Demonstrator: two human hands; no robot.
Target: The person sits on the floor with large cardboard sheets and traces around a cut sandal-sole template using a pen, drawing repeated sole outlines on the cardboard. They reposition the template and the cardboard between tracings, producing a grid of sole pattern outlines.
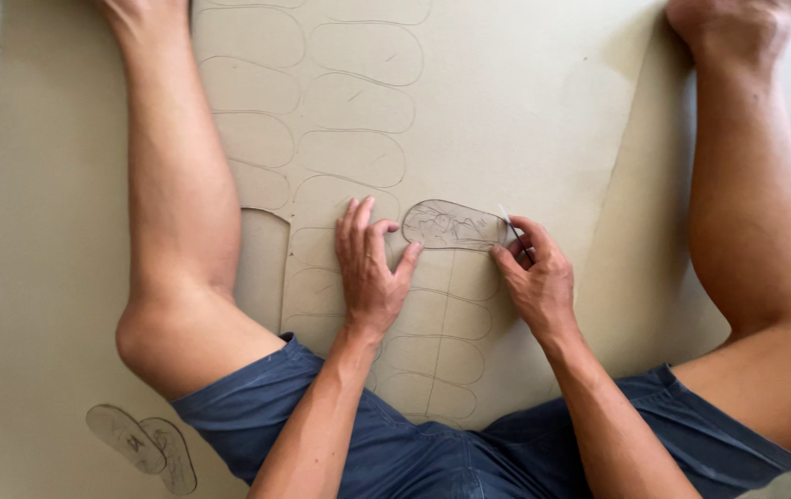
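Template (453, 225): clear, sole-shaped, scribbled with lines — lies flat on the sheet, between both hands.
Right hand (536, 277): fingers pinched together on a thin pen (513, 227) at the template's right end.
Left hand (372, 263): fingers spread apart, pressed flat, thumb touching the template's left end.
Sheet (525, 102): matte beige board, rows of traced sole outlines, one edge cut away.
Soles (143, 446): two grey cut-outs, overlapping — bottom left.
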